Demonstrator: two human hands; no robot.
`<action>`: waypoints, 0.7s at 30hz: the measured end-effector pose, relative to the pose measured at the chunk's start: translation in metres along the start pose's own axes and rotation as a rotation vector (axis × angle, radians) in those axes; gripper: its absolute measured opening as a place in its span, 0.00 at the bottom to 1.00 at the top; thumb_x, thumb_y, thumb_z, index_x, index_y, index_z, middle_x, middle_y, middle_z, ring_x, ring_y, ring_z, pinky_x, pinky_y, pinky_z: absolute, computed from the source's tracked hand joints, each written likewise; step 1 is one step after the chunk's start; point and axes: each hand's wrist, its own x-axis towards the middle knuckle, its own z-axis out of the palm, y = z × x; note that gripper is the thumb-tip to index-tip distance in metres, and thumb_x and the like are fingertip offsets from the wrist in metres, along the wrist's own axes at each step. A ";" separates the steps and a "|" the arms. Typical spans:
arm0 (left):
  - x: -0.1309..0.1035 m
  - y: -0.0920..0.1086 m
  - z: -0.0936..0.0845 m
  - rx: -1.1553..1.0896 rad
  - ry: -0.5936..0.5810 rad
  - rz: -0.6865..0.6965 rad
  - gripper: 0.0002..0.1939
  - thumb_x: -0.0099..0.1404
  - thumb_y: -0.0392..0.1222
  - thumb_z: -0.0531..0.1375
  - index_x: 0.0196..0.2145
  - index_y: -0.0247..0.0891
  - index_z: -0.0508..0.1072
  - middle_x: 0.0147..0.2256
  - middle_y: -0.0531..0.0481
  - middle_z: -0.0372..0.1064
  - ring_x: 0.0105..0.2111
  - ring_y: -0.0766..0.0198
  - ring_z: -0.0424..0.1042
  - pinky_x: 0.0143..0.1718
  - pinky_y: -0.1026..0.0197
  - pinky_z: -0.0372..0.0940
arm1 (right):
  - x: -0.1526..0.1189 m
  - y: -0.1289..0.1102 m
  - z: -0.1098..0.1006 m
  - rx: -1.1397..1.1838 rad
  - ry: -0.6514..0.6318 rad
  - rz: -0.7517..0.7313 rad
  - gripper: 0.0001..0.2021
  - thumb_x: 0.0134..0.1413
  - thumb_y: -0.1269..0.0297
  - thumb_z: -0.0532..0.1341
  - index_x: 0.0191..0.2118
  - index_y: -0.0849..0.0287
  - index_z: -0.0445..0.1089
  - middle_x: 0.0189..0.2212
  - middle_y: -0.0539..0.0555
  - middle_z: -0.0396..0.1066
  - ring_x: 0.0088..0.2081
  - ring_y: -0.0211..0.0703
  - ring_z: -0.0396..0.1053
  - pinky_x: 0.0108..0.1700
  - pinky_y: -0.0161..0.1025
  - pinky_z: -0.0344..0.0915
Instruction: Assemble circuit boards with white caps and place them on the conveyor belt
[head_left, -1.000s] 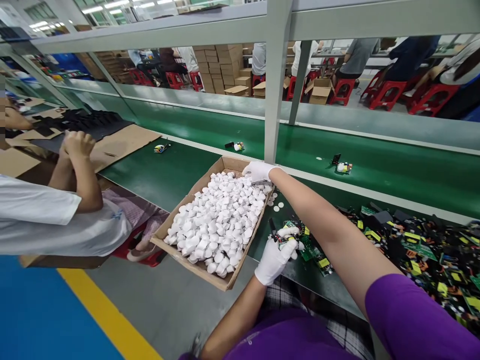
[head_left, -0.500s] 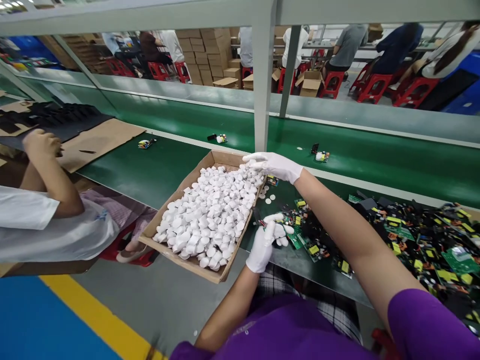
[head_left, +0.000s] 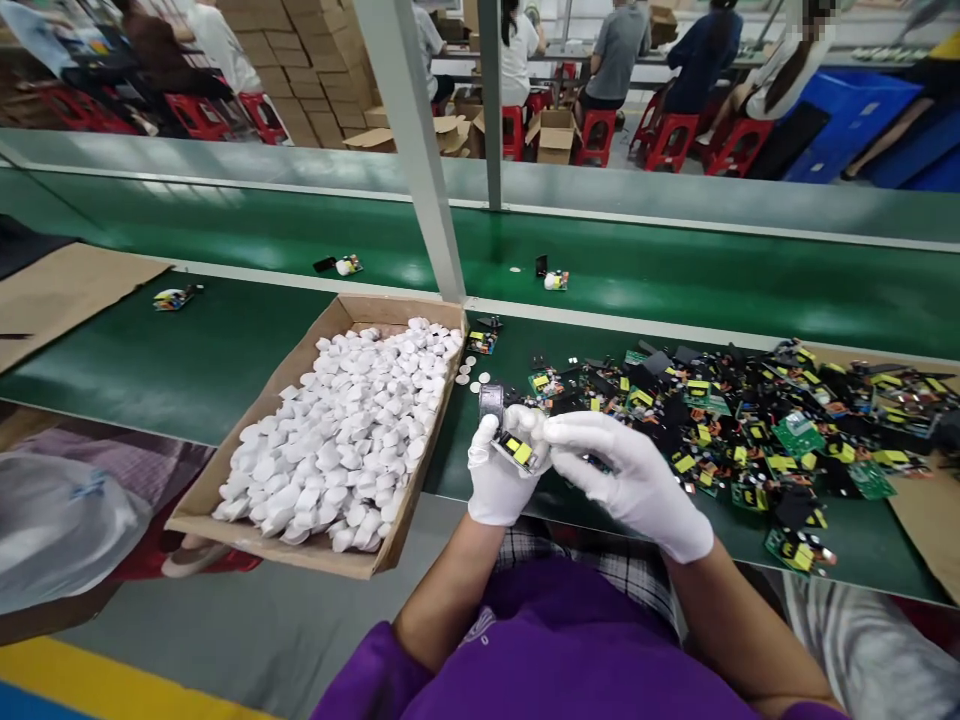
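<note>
My gloved left hand (head_left: 501, 480) holds a small circuit board (head_left: 519, 451) with yellow and black parts, palm up over the table's front edge. Beside it my gloved right hand (head_left: 626, 475) has its thumb and fingertips pressed together at the board's right side; whatever they pinch is too small to make out. To the left lies a cardboard tray (head_left: 411, 520) full of small white pieces (head_left: 337, 430). A few white discs (head_left: 471, 362) rest on the green table right of the tray, near another board (head_left: 484, 337).
A large heap of circuit boards (head_left: 705, 420) covers the table to the right. Single boards sit on the green belt (head_left: 637, 275) behind and on the table at the left (head_left: 174, 298). A metal post (head_left: 427, 190) rises behind the tray. People sit on red stools beyond.
My right hand has moved from the tray's far corner to the board in my left hand. The view has turned right, and the board now shows clearly.
</note>
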 end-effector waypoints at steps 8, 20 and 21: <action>0.009 -0.023 0.006 0.339 -0.054 0.057 0.40 0.44 0.64 0.74 0.51 0.43 0.74 0.49 0.44 0.76 0.47 0.52 0.76 0.50 0.52 0.71 | -0.045 0.029 0.004 0.219 0.254 0.241 0.19 0.62 0.64 0.65 0.57 0.47 0.72 0.48 0.53 0.79 0.45 0.41 0.79 0.50 0.38 0.77; 0.008 -0.037 0.025 0.336 0.044 -0.009 0.25 0.61 0.50 0.69 0.54 0.41 0.77 0.60 0.44 0.71 0.64 0.47 0.65 0.66 0.46 0.61 | -0.056 0.048 -0.008 0.222 0.400 0.306 0.14 0.66 0.59 0.61 0.54 0.49 0.74 0.53 0.53 0.77 0.48 0.44 0.78 0.55 0.44 0.75; 0.007 -0.036 0.024 0.352 0.030 -0.007 0.25 0.61 0.49 0.70 0.55 0.41 0.77 0.60 0.43 0.71 0.65 0.47 0.64 0.67 0.46 0.59 | -0.056 0.049 -0.008 0.208 0.402 0.285 0.14 0.65 0.60 0.63 0.54 0.48 0.75 0.53 0.53 0.77 0.51 0.44 0.77 0.58 0.44 0.74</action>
